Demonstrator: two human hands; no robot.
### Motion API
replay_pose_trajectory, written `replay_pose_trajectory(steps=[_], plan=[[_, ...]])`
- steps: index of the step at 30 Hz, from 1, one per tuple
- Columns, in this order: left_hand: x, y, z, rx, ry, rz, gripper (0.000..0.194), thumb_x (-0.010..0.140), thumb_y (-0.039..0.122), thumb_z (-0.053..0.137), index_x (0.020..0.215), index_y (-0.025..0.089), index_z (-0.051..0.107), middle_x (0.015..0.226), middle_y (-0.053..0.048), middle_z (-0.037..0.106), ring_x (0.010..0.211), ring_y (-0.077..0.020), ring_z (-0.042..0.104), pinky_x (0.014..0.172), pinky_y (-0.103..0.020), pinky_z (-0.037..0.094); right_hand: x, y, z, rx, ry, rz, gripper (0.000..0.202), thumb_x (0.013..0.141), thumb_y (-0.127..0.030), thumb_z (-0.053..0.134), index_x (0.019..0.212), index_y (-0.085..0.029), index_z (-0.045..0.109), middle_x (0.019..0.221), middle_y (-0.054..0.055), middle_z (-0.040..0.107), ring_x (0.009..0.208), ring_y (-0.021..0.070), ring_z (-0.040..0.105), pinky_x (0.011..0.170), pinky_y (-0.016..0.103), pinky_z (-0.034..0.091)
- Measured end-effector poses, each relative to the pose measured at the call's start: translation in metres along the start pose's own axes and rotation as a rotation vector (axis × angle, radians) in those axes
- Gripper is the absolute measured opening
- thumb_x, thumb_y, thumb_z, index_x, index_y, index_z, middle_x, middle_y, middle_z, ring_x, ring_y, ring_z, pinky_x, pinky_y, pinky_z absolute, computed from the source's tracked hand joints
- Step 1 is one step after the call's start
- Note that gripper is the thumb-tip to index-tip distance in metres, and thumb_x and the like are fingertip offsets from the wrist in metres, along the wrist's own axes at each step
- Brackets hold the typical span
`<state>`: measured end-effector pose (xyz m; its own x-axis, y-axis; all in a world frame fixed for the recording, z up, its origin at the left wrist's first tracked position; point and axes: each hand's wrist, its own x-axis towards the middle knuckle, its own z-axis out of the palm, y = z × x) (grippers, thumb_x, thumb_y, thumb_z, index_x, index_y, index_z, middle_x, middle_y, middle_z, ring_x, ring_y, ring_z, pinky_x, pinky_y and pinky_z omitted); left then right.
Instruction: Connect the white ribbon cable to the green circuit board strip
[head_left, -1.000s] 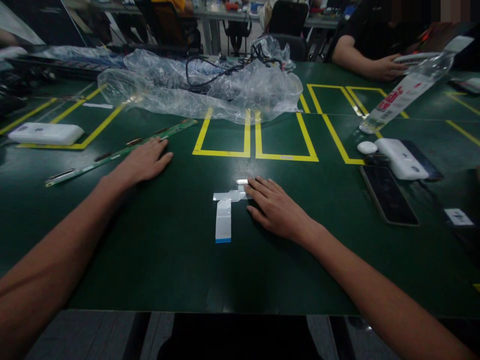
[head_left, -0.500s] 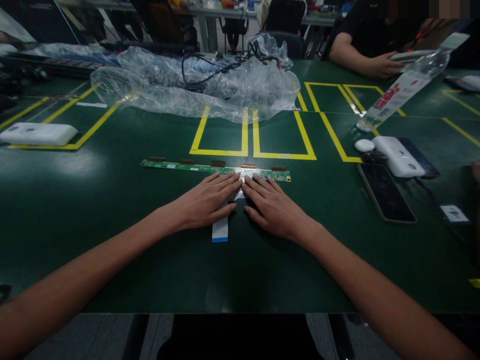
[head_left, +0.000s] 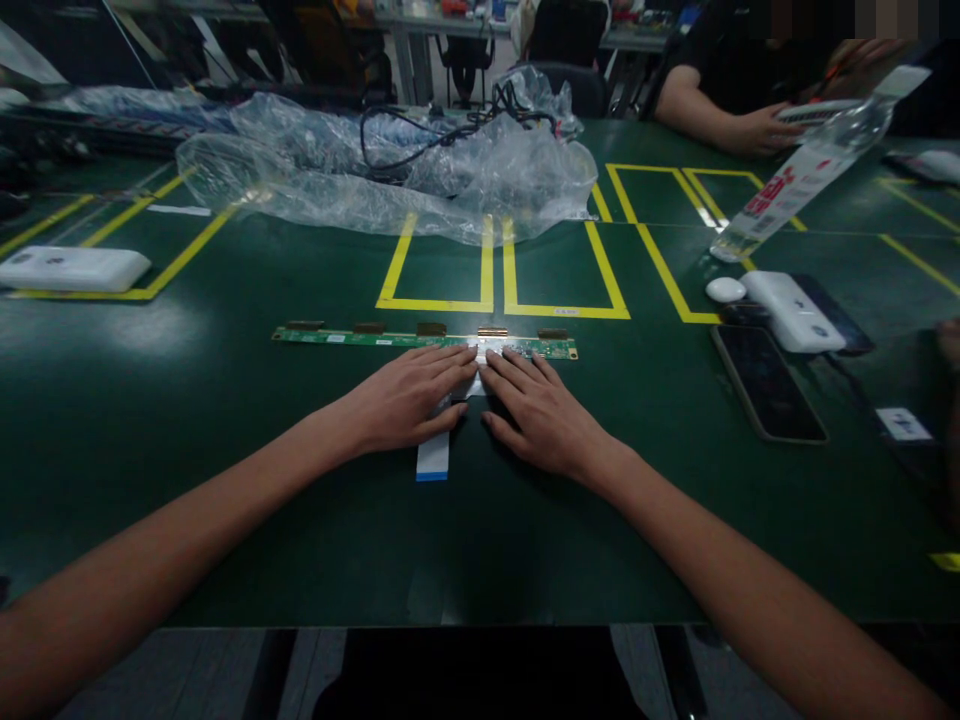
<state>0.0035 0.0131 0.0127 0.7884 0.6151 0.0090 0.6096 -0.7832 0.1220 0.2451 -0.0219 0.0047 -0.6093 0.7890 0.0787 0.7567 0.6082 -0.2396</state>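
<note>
Left hand (head_left: 405,400) and right hand (head_left: 529,412) palm-down, fingers extended, at the near edge of a slim green circuit board (head_left: 405,342). Around: smooth dark-green tabletop (head_left: 225,540), yellow tape (head_left: 435,305), black chair (head_left: 568,35) beyond, crinkled clear plastic (head_left: 480,180); flat white ribbon cable (head_left: 433,457), blue-ended, partly under left hand.

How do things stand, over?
Left hand, right hand open, palms down. Long green circuit board at fingers; flat white ribbon cable partly under left. Crumpled clear plastic beyond.
</note>
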Motion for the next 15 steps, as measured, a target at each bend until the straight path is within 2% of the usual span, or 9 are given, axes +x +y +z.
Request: replay_pose_trajectory(steps=[3,6,10,15], plan=[[0.002,-0.007,0.001,0.019,0.016,-0.017,0.059,0.108,0.044,0.036,0.154,0.010,0.047,0.163,-0.014,0.039,0.152,-0.0263,0.036,0.126,-0.044,0.029,0.000,0.002,-0.002,0.037,0.020,0.007,0.066,0.103,-0.041,0.049,0.160,-0.011,0.036,0.167,0.018,0.035,0.156,0.0323,0.028,0.127,0.056,0.022],[0.002,-0.032,-0.003,0.053,0.017,-0.108,0.061,0.108,0.046,0.030,0.152,0.008,0.049,0.160,-0.016,0.042,0.150,-0.0275,0.039,0.125,-0.044,0.031,-0.001,0.003,-0.004,0.069,0.052,0.014,0.067,0.102,-0.038,0.051,0.161,-0.010,0.034,0.168,0.021,0.033,0.156,0.0330,0.029,0.127,0.054,0.026],[-0.019,-0.098,-0.014,0.108,0.004,-0.376,0.065,0.108,0.048,0.022,0.149,0.005,0.049,0.152,-0.018,0.051,0.138,-0.0319,0.051,0.117,-0.046,0.040,-0.002,0.005,-0.005,0.094,0.052,0.001,0.064,0.102,-0.036,0.052,0.160,-0.012,0.037,0.168,0.020,0.033,0.156,0.0334,0.030,0.127,0.055,0.026],[-0.087,-0.197,-0.023,0.153,-0.045,-0.767,0.068,0.109,0.054,0.013,0.150,0.008,0.042,0.134,-0.015,0.059,0.112,-0.0329,0.061,0.099,-0.052,0.051,-0.003,0.005,-0.006,0.102,0.029,0.002,0.061,0.102,-0.037,0.052,0.157,-0.013,0.042,0.166,0.020,0.037,0.155,0.0334,0.032,0.126,0.057,0.027]])
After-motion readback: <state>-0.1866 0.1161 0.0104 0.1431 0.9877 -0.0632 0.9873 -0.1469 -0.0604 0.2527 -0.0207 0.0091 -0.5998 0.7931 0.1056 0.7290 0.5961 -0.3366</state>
